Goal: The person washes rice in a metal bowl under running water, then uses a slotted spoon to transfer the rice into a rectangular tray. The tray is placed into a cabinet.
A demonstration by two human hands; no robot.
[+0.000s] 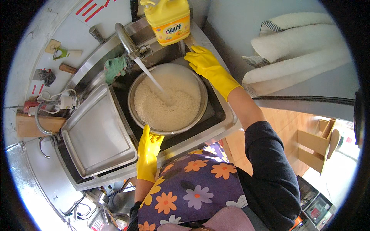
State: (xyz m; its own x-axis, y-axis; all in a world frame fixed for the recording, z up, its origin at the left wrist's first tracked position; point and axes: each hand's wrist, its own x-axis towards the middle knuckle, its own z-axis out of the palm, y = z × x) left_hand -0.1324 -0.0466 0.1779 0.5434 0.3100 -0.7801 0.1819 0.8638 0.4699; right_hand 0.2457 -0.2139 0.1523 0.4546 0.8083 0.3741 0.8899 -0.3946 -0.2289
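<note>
A round metal basin point(167, 99) of rice point(162, 112) and cloudy water sits in the sink point(219, 115). Water runs into it from the metal faucet point(126, 40). My left hand point(149, 154), in a yellow rubber glove, is at the basin's near rim, with the thumb raised and the other fingers curled at the rim. Gloved in yellow too, my right hand point(205, 65) rests near the sink's right edge, beyond the basin, its fingers somewhat apart and nothing in them. A green cloth point(115, 68) hangs over the sink divider near the faucet.
A rectangular steel tray point(101, 130) lies over the left sink bowl. Behind the faucet stands a yellow detergent jug point(170, 24) with a pump. Pale towels point(297, 49) hang at the right. A peeler point(60, 54) and a wooden board point(40, 124) are at the left.
</note>
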